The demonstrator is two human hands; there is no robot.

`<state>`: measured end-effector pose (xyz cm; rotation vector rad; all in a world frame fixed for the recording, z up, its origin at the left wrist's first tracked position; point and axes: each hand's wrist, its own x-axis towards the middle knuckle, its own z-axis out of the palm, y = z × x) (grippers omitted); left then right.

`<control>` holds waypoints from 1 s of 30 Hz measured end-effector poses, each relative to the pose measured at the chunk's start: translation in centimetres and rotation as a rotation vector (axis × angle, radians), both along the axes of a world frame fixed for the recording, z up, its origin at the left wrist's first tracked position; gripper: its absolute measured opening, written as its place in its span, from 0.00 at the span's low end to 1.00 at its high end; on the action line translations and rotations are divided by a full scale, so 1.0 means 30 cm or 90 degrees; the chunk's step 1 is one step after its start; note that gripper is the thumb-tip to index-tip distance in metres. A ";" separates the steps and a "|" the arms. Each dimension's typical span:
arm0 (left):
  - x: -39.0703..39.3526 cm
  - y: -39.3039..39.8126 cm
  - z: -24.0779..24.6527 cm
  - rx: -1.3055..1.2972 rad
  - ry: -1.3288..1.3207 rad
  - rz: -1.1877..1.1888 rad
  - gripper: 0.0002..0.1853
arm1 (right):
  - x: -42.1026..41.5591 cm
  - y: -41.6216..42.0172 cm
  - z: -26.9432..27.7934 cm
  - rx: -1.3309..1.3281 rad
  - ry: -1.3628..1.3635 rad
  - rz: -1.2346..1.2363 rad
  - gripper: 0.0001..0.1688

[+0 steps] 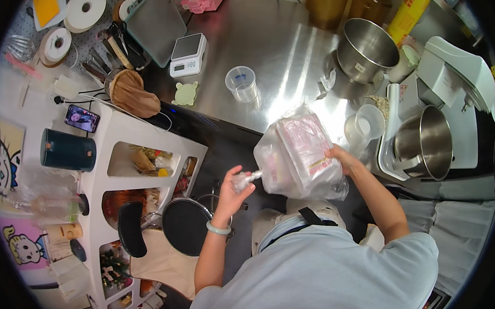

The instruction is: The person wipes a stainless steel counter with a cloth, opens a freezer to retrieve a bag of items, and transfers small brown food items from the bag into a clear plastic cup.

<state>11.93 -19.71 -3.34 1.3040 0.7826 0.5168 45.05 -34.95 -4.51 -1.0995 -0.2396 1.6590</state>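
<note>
A clear plastic bag (272, 156) hangs between my hands, in front of my body at the edge of the steel worktop (274, 47). Inside it are flat packets (304, 145) with pink print and writing. My left hand (235, 187) has the bag's twisted neck in its fingers, and a pale bangle circles that wrist. On the far side, my right hand (342, 157) grips the packets' edge through the plastic. Beyond the bag stands a clear plastic cup (241, 85) on the worktop. Translucent tubs (366, 123) stand to the right of the bag.
A white digital scale (188, 55) and a green lid-like piece (185, 93) lie at the left. One steel mixing bowl (366, 51) stands at the back right, another (424, 143) beside the white stand mixer (457, 77). A black round stool (187, 227) stands by white shelving (141, 182).
</note>
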 end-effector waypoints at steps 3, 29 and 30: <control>0.082 0.095 0.002 -0.010 0.041 0.019 0.38 | 0.140 0.157 0.002 -0.051 -0.113 0.012 0.54; 0.702 0.983 -0.016 0.713 0.301 -0.436 0.56 | -0.262 0.653 -0.075 -0.296 -0.870 -0.084 0.19; 0.700 1.002 -0.021 0.699 0.293 -0.456 0.56 | -0.298 0.673 -0.101 -0.342 -0.889 -0.123 0.19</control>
